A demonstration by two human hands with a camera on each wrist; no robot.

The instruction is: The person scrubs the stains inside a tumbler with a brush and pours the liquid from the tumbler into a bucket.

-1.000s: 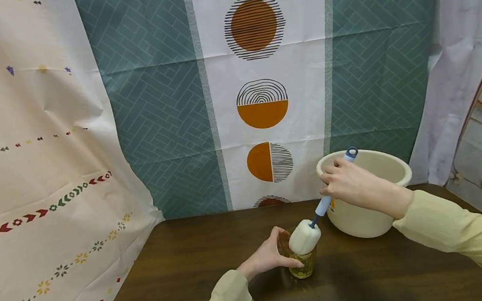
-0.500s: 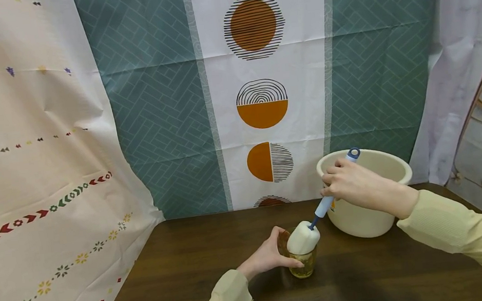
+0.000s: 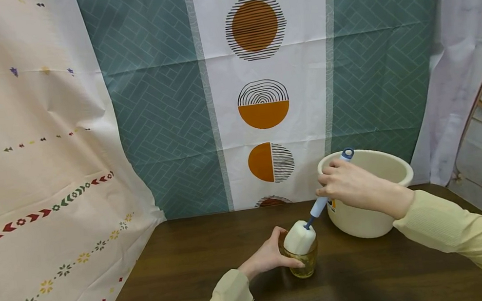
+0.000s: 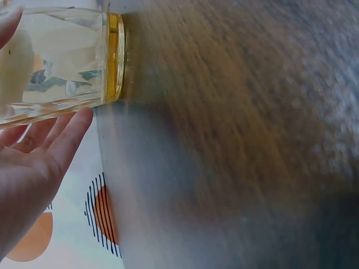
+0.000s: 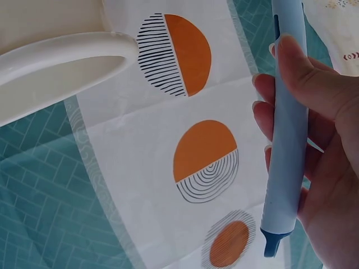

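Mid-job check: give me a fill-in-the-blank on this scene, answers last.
The right hand grips the light-blue ____ of the white sponge-headed brush.
The left hand holds the transparent amber cup; the round cream plastic tub stands on the cup's ____-hand side.
On the hanging white fabric strip, the solid printed shapes are ____.
Missing words: handle; right; orange.
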